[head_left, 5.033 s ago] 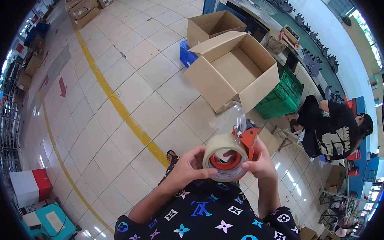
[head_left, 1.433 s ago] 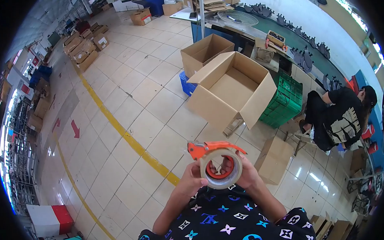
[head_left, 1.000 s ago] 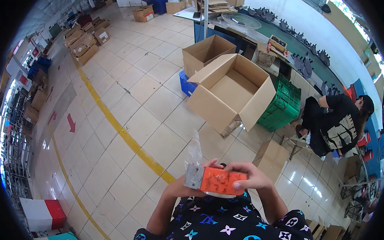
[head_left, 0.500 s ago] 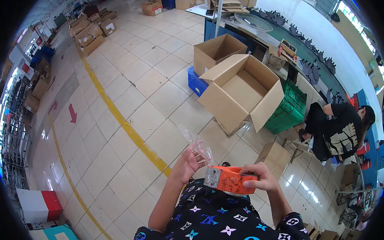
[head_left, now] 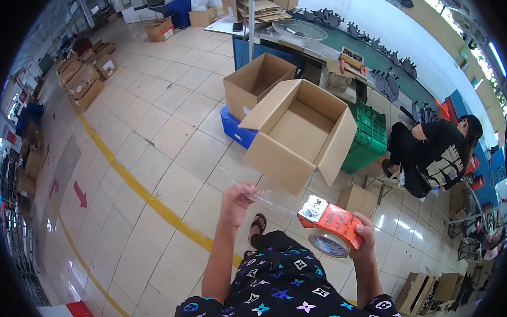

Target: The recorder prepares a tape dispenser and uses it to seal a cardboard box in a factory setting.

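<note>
My right hand (head_left: 365,233) grips an orange tape dispenser (head_left: 339,225) with handwriting on its side and a metal plate at its front. A roll of clear tape (head_left: 327,245) sits in the dispenser. From its front a strip of clear tape (head_left: 274,204) runs over to my left hand (head_left: 240,199), whose fingers are pinched on it; a loose end sticks out past them. Beyond my hands stands an open cardboard box (head_left: 305,126) with its flaps spread, apart from the dispenser.
A second open box (head_left: 259,80) rests on a blue crate (head_left: 235,128); a green crate (head_left: 367,138) is beside the large box. At right a person in black (head_left: 432,152) sits by a bench (head_left: 339,49) holding dark parts. A yellow line (head_left: 131,182) crosses the tiled floor.
The dispenser has moved right and tilted, bringing its tape roll into view. My left hand has closed from spread fingers onto the tape strip. The whole view has shifted.
</note>
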